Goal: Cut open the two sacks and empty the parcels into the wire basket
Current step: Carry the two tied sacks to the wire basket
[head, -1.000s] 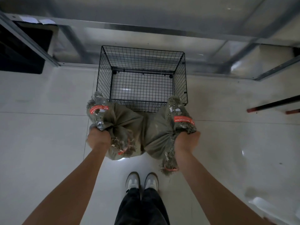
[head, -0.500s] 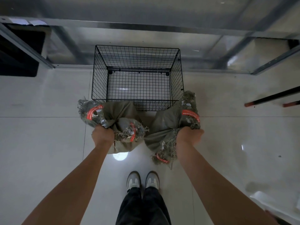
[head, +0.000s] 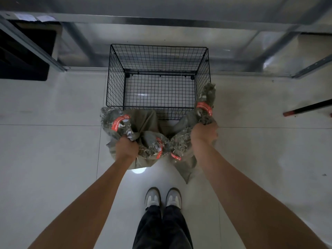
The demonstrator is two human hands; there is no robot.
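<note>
Two grey-green woven sacks hang in front of me, each tied at its corners with red bands. My left hand grips a bunched corner of the left sack. My right hand grips a bunched corner of the right sack, whose frayed top sticks up beside the basket's right wall. The black wire basket stands on the floor just beyond the sacks, with nothing in it. The sacks' lower parts overlap the basket's near wall. No parcels show.
A metal shelf frame runs behind the basket. A dark box sits at the far left. A black rod with a red tip lies on the floor at right. My shoes stand on pale floor tiles.
Both hands have brought the sacks closer together and nearer the basket's front wall. The right sack's top has risen against the basket's right side. The view has tilted slightly down.
</note>
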